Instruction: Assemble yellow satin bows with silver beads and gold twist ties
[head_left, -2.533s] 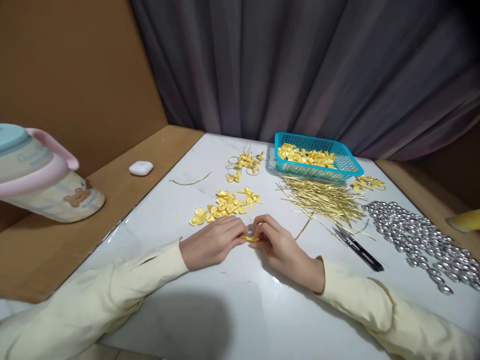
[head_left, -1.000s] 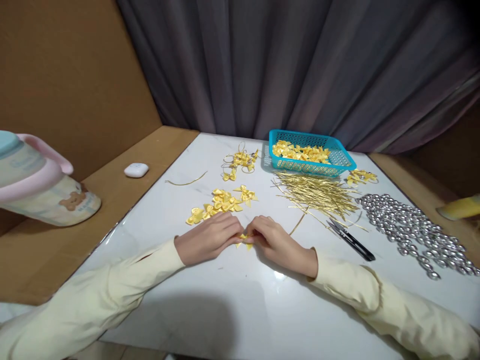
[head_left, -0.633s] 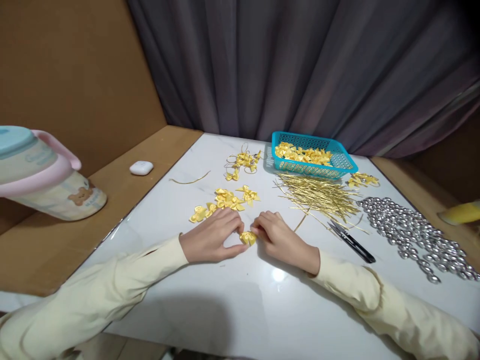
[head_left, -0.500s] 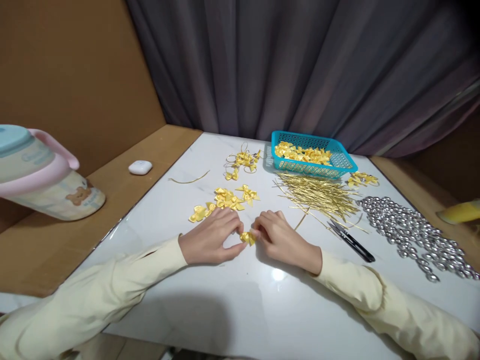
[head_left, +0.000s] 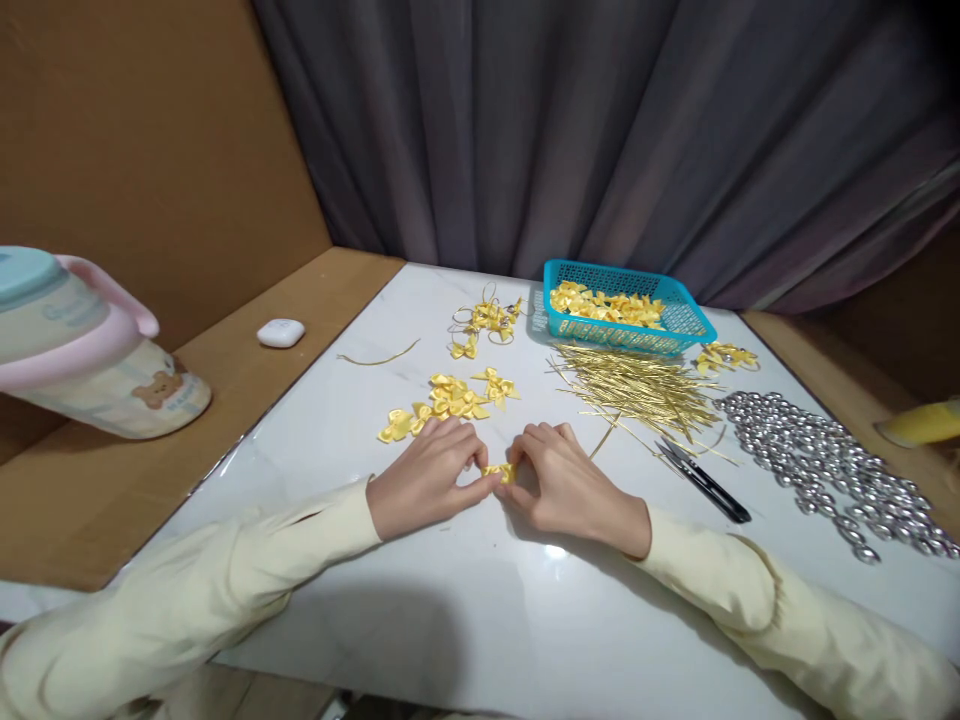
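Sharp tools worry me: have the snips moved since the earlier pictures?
No. Against the gold wires and silver beads, the snips lie where they did.

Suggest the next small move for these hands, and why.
Probably a gentle outward tug by the right hand while the left hand steadies the bow: both pinch it, one at each side, and it looks bunched between them.

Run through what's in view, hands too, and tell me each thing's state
Left hand, pinching a yellow bow
Right hand, pinching the same bow
Yellow bow, held by both hands
Nearby bows, lying loose
Wired bows, bunched
Blue basket, partly filled with bows
Gold wires, heaped
Lone wire, curved
Snips, lying unheld
Silver pieces, spread out
Cup, lid on
White case, closed
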